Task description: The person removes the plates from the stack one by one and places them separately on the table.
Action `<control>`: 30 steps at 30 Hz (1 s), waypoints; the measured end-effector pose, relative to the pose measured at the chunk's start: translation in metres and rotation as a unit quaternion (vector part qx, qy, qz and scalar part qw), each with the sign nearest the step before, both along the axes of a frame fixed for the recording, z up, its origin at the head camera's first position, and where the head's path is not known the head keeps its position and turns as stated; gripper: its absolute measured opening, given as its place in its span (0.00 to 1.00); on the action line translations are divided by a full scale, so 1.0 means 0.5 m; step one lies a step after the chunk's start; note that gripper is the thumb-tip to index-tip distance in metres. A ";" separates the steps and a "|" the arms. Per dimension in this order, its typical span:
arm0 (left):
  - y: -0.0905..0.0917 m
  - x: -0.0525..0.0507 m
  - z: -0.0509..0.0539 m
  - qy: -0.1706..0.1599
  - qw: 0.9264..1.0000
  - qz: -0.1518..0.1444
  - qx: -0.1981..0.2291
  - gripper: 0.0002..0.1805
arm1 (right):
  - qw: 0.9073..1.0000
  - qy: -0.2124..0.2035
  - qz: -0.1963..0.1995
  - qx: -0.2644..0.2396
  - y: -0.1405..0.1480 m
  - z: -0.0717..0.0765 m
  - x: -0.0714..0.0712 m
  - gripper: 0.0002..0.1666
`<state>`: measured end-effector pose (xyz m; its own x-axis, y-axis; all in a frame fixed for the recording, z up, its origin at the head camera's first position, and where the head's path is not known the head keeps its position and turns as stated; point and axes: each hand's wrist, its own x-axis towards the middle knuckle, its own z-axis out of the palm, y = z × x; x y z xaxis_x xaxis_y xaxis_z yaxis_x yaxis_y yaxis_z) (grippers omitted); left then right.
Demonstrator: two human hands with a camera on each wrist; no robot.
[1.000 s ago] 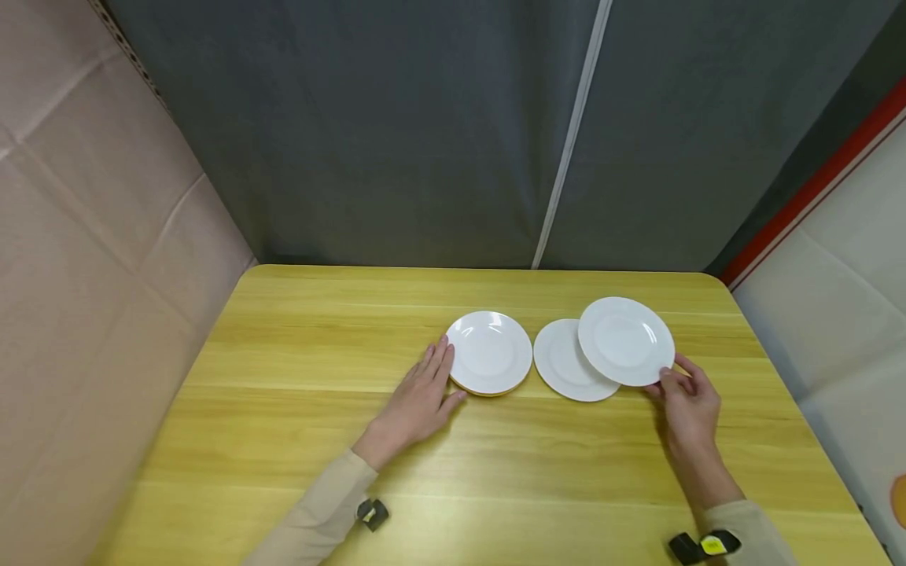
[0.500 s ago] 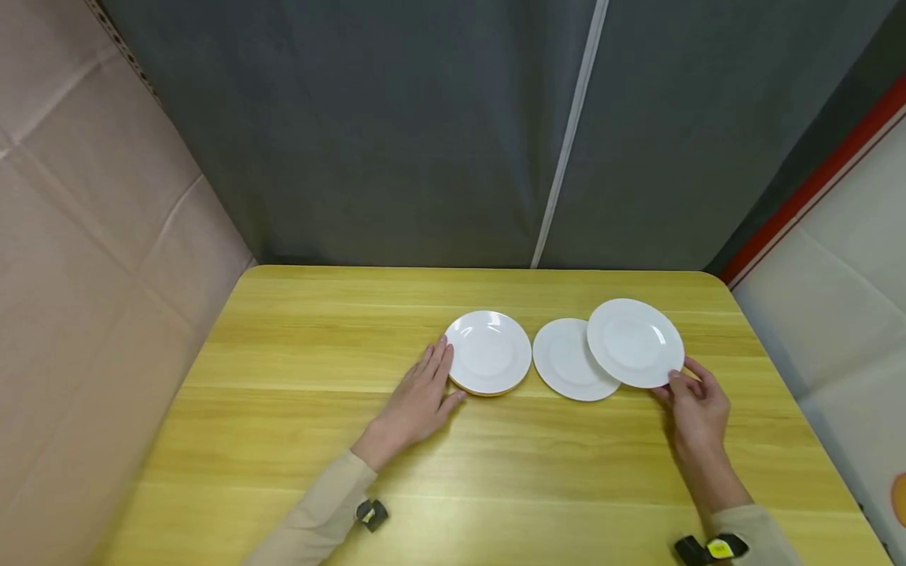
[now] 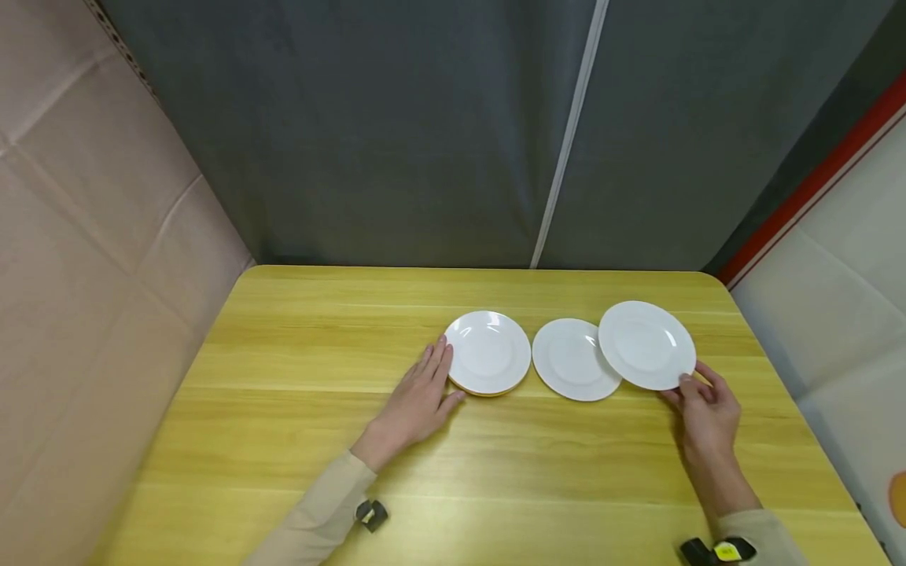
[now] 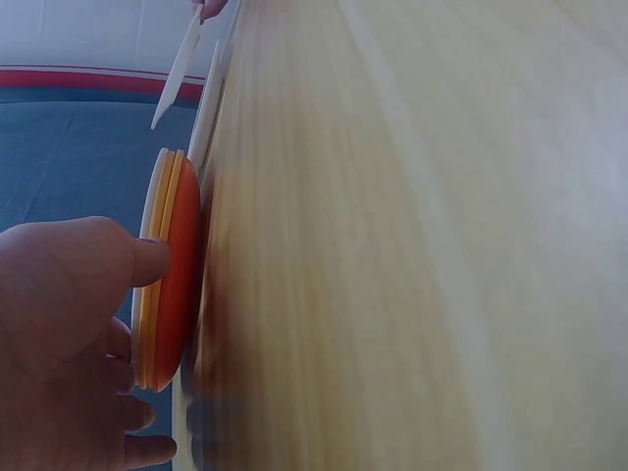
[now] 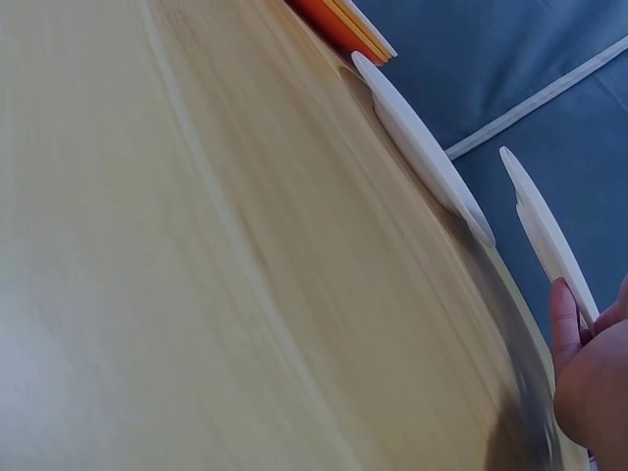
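My right hand (image 3: 710,417) pinches the near right rim of a white plate (image 3: 646,344), which is held above the table. In the right wrist view that raised plate (image 5: 546,228) is apart from another white plate (image 5: 424,147) lying on the wood. The lying plate (image 3: 569,360), partly covered in the head view, sits just right of a stack (image 3: 488,354) with a white plate on top. Side on, the left wrist view shows yellow-orange plates and an orange-red one (image 4: 179,285) beneath it. My left hand (image 3: 414,405) rests at the stack's left edge, fingers extended.
The wooden table (image 3: 318,456) has its far edge against a dark grey curtain (image 3: 396,157). Pale cloth (image 3: 106,275) hangs along the left, and a white panel (image 3: 842,299) with a red border stands at the right.
My right hand has moved right with the raised plate, uncovering more of the white plate lying on the table. My left hand and the stack look the same.
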<state>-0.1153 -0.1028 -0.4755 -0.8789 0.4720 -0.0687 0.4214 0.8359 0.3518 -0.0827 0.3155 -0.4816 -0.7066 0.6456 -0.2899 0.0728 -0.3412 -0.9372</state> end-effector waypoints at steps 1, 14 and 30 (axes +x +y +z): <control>0.000 0.000 0.000 0.000 1.000 0.000 0.000 0.45 | 1.000 -0.001 -0.002 -0.002 0.002 0.000 0.000 0.22; 0.000 0.000 -0.003 0.005 1.000 -0.001 -0.001 0.45 | 1.000 -0.002 -0.013 -0.007 0.020 0.002 0.008 0.24; -0.002 -0.002 -0.004 0.003 1.000 0.002 -0.005 0.45 | 0.999 0.014 -0.029 -0.015 0.037 -0.002 0.016 0.19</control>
<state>-0.1161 -0.1039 -0.4774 -0.8810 0.4682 -0.0679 0.4207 0.8409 0.3406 -0.0747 0.3340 -0.4826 -0.6759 0.6771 -0.2911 0.0264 -0.3725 -0.9276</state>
